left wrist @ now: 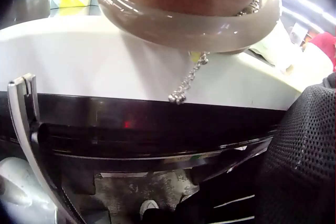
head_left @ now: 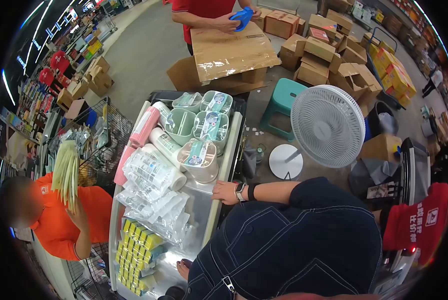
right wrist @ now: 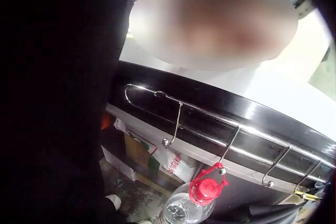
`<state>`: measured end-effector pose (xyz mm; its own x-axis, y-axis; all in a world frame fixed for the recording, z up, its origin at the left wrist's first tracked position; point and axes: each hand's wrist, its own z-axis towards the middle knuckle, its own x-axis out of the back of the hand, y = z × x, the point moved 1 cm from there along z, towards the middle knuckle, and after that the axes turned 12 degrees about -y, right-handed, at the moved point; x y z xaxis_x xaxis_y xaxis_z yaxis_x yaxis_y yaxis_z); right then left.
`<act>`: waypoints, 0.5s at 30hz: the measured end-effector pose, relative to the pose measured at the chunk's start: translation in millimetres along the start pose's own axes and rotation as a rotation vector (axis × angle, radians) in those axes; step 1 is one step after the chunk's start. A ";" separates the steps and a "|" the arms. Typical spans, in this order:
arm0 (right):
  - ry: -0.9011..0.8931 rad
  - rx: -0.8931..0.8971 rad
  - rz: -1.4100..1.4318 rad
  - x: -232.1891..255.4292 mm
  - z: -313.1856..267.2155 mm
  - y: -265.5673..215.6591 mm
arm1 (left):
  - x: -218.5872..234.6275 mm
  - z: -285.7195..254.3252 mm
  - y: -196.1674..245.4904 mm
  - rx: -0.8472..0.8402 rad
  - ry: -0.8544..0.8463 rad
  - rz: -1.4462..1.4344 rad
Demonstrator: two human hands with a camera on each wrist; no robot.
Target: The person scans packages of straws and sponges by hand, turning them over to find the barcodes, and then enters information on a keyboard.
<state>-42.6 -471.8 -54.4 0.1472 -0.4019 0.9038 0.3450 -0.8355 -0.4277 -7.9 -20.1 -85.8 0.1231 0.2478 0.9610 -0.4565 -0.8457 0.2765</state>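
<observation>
In the head view the right hand, with a watch and black band at its wrist, rests on the pale edge of a metal-topped counter, fingers relaxed. Lower down, the left hand rests at the same edge, mostly hidden by dark clothing. Neither visibly holds anything. A beige bangle and thin chain circle the left wrist above the white edge. The right wrist view is blurred where the hand lies. On the counter are clear-wrapped packs, yellow sponges, plastic containers and pink and white rolls.
A white fan and green stool stand beside the counter. A person in orange holds a pale bundle across it; one in red holds blue tape over a carton. A bottle hangs from a hook rail.
</observation>
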 end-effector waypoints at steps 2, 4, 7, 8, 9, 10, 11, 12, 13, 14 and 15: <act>0.002 -0.029 0.029 1.9 0.0 -1.5 | 2.8 -2.1 3.9 0.009 -0.005 -0.010; 0.002 -0.031 0.026 1.6 0.1 -2.4 | 10.3 -5.0 13.9 0.015 -0.012 -0.018; -0.003 -0.045 0.030 1.0 0.3 -2.8 | 16.3 -10.3 20.6 0.046 -0.045 -0.074; -0.008 -0.054 0.037 0.5 0.3 -2.9 | -2.0 -11.0 -0.4 0.123 -0.081 -0.202; -0.010 -0.051 0.036 -0.1 0.3 -3.1 | -16.7 -10.3 -17.1 0.204 -0.106 -0.327; 0.001 -0.052 0.042 -0.7 0.3 -3.1 | -33.8 -13.2 -34.8 0.278 -0.141 -0.456; 0.013 -0.054 0.048 -0.8 0.4 -3.2 | -50.4 -15.9 -51.9 0.358 -0.166 -0.581; 0.012 -0.053 0.047 0.0 0.3 -3.6 | -54.5 -17.0 -54.6 0.291 -0.133 -0.493; 0.010 -0.056 0.048 0.9 0.2 -4.0 | -56.1 -18.4 -59.8 0.257 -0.118 -0.450; 0.008 -0.059 0.049 1.5 0.1 -4.5 | -57.6 -19.8 -64.9 0.223 -0.101 -0.406; 0.008 -0.059 0.049 1.2 0.1 -4.6 | -48.3 -18.3 -65.7 0.158 -0.261 -0.110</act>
<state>-43.9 -468.4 -51.3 0.1547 -0.4458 0.8817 0.2825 -0.8352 -0.4718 0.0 32.1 -150.6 0.3955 0.2291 0.8894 -0.2879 -0.8886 0.3570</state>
